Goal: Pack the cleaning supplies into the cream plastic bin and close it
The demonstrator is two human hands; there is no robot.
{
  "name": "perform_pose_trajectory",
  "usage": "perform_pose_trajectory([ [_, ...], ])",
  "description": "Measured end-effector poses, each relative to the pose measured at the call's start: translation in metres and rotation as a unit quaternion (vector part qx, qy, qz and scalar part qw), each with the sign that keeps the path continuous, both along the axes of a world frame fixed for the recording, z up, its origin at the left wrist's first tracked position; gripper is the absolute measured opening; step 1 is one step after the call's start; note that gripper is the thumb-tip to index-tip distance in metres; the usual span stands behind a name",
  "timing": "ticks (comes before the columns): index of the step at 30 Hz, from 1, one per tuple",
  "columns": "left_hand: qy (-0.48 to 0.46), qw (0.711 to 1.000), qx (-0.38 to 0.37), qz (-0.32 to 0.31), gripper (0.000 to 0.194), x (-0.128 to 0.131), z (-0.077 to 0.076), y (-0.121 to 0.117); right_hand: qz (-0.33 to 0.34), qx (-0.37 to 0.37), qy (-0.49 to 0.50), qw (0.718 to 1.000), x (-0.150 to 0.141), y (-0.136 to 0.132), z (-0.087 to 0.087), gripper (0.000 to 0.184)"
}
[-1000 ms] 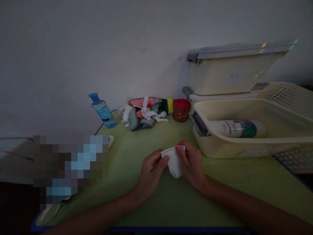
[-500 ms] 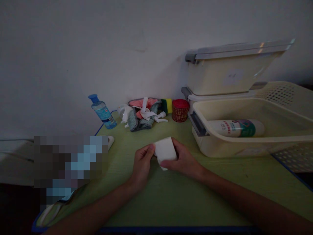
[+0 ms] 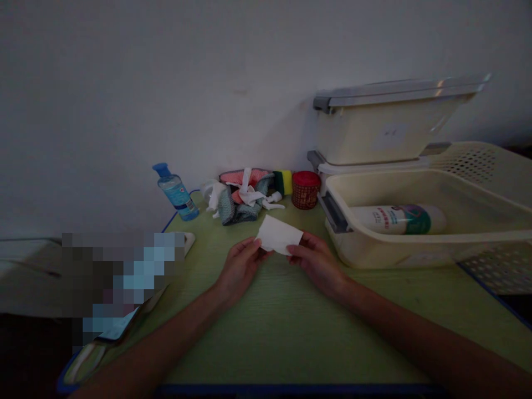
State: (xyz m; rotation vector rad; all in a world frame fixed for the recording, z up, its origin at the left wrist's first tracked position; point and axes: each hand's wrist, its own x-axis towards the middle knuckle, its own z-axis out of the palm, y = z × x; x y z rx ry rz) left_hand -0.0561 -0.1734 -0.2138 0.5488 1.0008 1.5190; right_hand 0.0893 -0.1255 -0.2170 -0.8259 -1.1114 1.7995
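Between my hands is a folded white tissue [image 3: 278,235], held up above the green table [image 3: 274,332]. My left hand [image 3: 243,260] pinches its left edge between thumb and fingers. At the lower right corner, my right hand [image 3: 318,260] grips it with the thumb in front and the fingers behind. Behind the tissue lies a heap of pink and grey cloth [image 3: 241,202] with white strips on it. A yellow and green sponge [image 3: 284,182] and a red lidded tub [image 3: 306,190] stand beside that heap.
A blue bottle [image 3: 177,191] stands at the back left. On the right, a cream bin [image 3: 415,252] holds a white and green bottle [image 3: 394,219]; a lidded box [image 3: 374,133] and a perforated basket [image 3: 490,166] sit behind. A pixelated tablet-like object [image 3: 141,277] lies left.
The tissue has turned from a squarish, upright shape to a wider, flatter one. My right hand has shifted from its right side to the lower right corner.
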Motion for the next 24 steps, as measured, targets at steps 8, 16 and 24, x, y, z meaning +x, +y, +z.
perform_pose_trajectory([
  [8, 0.129, 0.987, -0.009, -0.099, 0.030, -0.010, -0.004, 0.001, 0.021, 0.048, -0.081, 0.995, 0.002, 0.004, -0.001, 0.019],
  [16, 0.249, 0.966, 0.016, -0.068, 0.034, -0.009, -0.006, 0.002, 0.060, 0.091, -0.117, 0.987, 0.001, 0.006, 0.000, 0.022],
  [24, 0.294, 0.948, 0.007, -0.124, 0.029, -0.014, -0.004, 0.006, 0.115, 0.099, -0.164, 0.975, 0.009, 0.005, 0.000, 0.027],
])
